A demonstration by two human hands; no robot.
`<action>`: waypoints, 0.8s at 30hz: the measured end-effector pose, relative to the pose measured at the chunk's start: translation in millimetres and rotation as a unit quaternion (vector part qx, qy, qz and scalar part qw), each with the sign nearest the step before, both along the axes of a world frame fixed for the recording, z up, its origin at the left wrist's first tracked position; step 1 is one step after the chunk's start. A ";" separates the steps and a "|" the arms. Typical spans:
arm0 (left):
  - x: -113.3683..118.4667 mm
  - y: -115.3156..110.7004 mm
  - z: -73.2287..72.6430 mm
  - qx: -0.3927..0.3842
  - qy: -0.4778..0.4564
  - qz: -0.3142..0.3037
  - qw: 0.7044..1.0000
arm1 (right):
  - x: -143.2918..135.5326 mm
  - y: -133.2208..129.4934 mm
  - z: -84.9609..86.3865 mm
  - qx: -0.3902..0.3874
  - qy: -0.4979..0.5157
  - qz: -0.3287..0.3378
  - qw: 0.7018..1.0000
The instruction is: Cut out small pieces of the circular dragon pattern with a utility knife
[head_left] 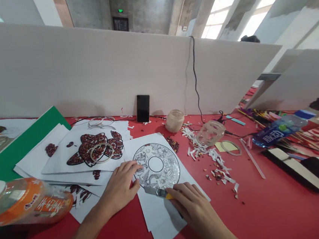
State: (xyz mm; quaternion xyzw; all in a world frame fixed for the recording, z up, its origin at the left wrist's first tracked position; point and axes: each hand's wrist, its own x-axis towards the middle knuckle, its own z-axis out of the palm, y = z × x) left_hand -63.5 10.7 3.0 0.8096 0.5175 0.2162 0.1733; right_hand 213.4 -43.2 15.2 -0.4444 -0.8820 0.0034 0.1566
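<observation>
A white sheet (162, 217) with a round black-line pattern (164, 171) lies on the red table; the pattern has a glossy surface and a blank circle at its centre. My right hand (191, 203) is wrapped round a utility knife (156, 192), its wide blade pointing left over the pattern's lower edge. At the pattern's left edge, my left hand (125, 181) rests with its fingers apart, holding nothing.
Papers with dark red bean pictures (94, 150) lie at the left, beside a large orange-labelled jar (29, 201). A phone (143, 108) leans on the white partition (101, 72). Glass jars (174, 121), paper scraps, beans and a blue-labelled bottle (280, 129) stand or lie at the right.
</observation>
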 end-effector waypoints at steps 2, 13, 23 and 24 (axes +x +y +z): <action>0.1 -0.2 0.5 -0.002 0.000 0.000 1.000 | 2.6 -5.1 2.5 -0.001 0.011 -0.008 1.000; 0.3 -0.8 0.9 0.009 -0.004 0.001 1.000 | -7.9 10.5 4.5 0.037 -0.043 -0.005 0.998; -0.1 -1.4 1.5 0.005 -0.006 0.002 1.000 | -6.7 10.4 14.7 0.031 -0.052 -0.017 0.998; -0.3 -1.4 1.6 0.007 -0.006 0.002 1.000 | -6.6 10.6 13.8 0.039 -0.055 -0.013 0.998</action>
